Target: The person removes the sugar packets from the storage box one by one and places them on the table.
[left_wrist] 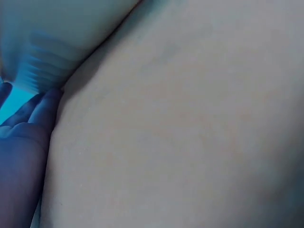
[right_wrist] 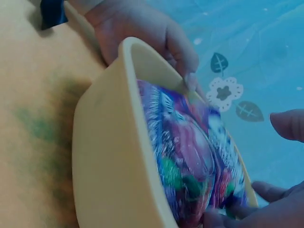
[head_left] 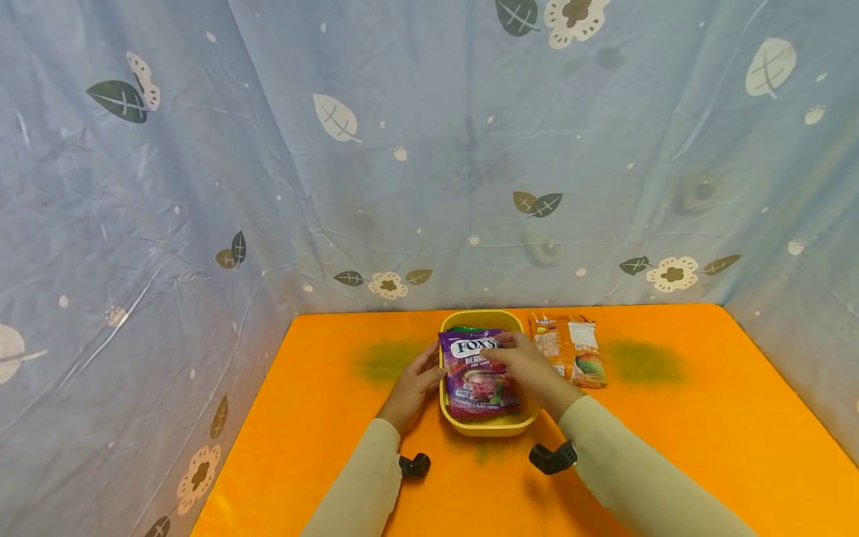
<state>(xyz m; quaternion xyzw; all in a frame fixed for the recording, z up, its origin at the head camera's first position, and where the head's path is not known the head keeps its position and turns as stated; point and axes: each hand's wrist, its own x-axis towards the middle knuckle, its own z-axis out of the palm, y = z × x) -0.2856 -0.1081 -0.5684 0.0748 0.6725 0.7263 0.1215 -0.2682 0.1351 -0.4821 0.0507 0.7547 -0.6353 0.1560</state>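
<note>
Left hand (head_left: 409, 389) steadies tub (head_left: 493, 430), right hand (head_left: 535, 368) touches candy bag (head_left: 468, 389), all fingers released. Probably a settling step; next calls for light pressing

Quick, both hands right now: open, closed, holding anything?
Left hand: open, touching the side of the yellow tub.
Right hand: open, touching the purple candy bag.

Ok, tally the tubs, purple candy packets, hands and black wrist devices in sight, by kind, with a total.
Yellow tub: 1
Purple candy packet: 1
Hands, left hand and right hand: 2
Black wrist devices: 2
Total: 6
</note>
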